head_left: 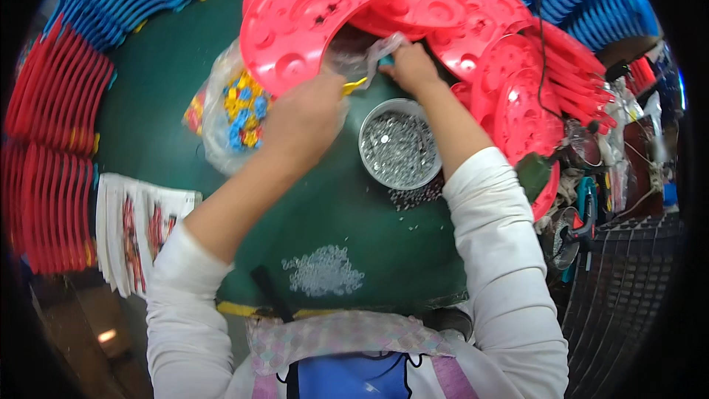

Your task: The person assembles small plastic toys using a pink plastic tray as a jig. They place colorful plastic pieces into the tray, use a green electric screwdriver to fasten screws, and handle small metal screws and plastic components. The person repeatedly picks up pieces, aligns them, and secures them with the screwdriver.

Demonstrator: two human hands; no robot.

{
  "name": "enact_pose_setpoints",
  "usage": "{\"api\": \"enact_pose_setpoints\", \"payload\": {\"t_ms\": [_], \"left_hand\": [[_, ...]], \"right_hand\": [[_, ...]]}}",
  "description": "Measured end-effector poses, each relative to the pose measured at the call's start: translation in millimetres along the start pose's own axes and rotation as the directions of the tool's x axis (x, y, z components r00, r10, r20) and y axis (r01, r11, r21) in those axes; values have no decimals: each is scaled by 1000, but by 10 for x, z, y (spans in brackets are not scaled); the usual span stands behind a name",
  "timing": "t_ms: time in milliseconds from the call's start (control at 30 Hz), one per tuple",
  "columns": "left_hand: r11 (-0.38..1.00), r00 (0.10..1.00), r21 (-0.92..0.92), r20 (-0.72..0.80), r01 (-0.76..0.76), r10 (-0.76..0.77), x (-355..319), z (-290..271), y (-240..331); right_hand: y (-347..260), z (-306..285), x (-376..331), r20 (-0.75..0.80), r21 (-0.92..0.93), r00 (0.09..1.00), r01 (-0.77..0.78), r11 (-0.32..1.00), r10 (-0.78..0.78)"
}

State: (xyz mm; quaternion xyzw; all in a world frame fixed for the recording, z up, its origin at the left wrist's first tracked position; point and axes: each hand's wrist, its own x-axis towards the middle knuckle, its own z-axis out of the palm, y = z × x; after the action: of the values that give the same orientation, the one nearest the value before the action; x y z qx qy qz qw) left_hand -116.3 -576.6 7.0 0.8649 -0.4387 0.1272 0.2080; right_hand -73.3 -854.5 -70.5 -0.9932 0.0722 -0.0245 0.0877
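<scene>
"Patterned cloth lies nearest us, on the wearer's side of the tub of shiny bits"

"And farthest left?"

"Red plastic pieces in a row, well left of the tub. Then printed sheets, and a clear bag of yellow and blue pieces, both left of it too"

"The left hand?"

"Blurred, just left of the tub, fingers curled; I can't tell what they grip. Small clear rings are heaped on the tub's near left side, and a yellow bit shows beside the hand, just beyond the tub"

"Where's the clear plastic?"

"Beyond the tub, between the hands, which are apart"

"And the right hand?"

"Just past the tub's far rim, pinching that plastic. Pink trays lie right of the tub"
</scene>
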Motion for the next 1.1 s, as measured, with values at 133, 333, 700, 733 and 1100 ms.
{"api": "enact_pose_setpoints", "payload": {"t_ms": [133,333,700,733,1100], "left_hand": [[715,827,-425,378,555,-417,-1232,-948,-161],[966,914,84,312,246,-260,-2668,-802,-102],[-370,563,-893,449,256,-694,-87,8,-491],[-376,618,-914,386,154,-685,7,53,-521],[-217,493,-965,261,146,-830,-1885,-875,-248]], "right_hand": [[-76,-211,-27,45,-60,996,82,995,-79],[-134,-534,-292,-239,-105,969,-92,990,65],[-898,-228,-3359,-411,114,784,551,827,-465],[-817,-166,-3459,-346,111,800,554,825,-491],[-861,-390,-3322,-172,981,985,173,89,-17]]}}
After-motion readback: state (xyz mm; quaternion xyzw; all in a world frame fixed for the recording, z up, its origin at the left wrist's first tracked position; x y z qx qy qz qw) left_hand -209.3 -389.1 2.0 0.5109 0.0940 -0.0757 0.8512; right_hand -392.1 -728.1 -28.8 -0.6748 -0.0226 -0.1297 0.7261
